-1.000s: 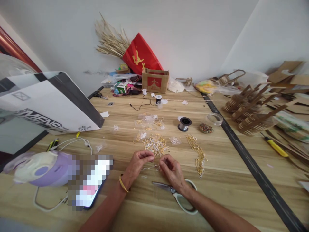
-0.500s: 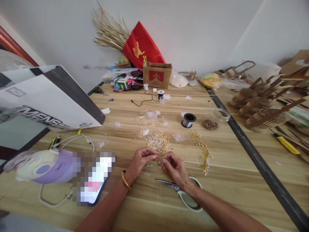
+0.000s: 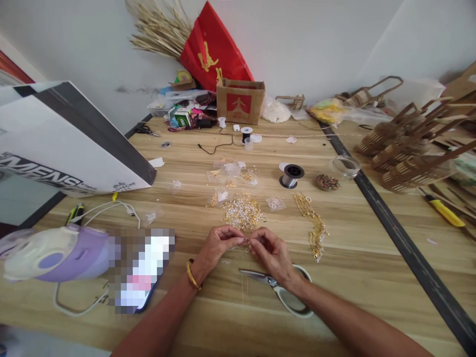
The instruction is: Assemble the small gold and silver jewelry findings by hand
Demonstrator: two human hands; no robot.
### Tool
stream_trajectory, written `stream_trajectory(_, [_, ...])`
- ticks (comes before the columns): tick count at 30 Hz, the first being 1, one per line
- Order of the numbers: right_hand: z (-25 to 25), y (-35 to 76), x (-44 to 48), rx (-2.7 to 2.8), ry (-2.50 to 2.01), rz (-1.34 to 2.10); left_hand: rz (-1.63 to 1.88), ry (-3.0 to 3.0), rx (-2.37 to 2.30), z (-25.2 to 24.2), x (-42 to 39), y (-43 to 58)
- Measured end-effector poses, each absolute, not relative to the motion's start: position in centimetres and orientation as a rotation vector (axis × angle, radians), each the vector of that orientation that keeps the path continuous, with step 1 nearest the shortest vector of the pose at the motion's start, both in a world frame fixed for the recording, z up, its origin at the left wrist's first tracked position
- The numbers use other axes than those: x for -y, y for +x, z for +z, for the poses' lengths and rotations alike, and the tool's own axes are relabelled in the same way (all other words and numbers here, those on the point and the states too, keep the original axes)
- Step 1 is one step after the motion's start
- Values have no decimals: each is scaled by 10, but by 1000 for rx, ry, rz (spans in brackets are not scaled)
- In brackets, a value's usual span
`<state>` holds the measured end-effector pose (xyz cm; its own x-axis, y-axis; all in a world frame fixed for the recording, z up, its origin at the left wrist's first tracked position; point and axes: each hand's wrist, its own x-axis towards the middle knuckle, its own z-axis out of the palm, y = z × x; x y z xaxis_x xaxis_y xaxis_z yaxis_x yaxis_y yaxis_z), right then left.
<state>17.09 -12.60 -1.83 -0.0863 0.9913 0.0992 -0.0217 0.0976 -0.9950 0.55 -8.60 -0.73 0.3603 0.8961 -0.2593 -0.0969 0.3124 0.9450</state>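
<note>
Here, at the middle of it all, the left hand (image 3: 225,243) and the right hand (image 3: 270,250) all but meet, fingertip to fingertip. Each has thumb and finger pinched together, seemingly on a tiny piece (image 3: 246,241) between them, too small for me to name.

Just under those fingers, partly hidden, a thin silver chain (image 3: 235,248) runs roughly left to right, more of it on the left hand's side; whether it hangs or lies on the surface (image 3: 357,277), I can't tell. And right there on the far side, just beyond both hands, sits the pile of loose metal bits (image 3: 243,210), about as handy to one as to the other.

Nearer, the scissors (image 3: 275,283) lie by the right wrist, blades pointing left, handles to the right and near. Off to the right, well apart, the gold chains (image 3: 311,225) stretch from far to near, closer to the right hand. Beyond, a wire spool (image 3: 292,176); over on the left, near the left forearm, a phone (image 3: 147,272).
</note>
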Motion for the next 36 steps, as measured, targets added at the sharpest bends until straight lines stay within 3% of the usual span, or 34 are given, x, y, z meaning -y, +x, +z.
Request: stream_trajectory(36, [-13,170,129,1301,-1146,1224,934,862,-883,-15,91,13])
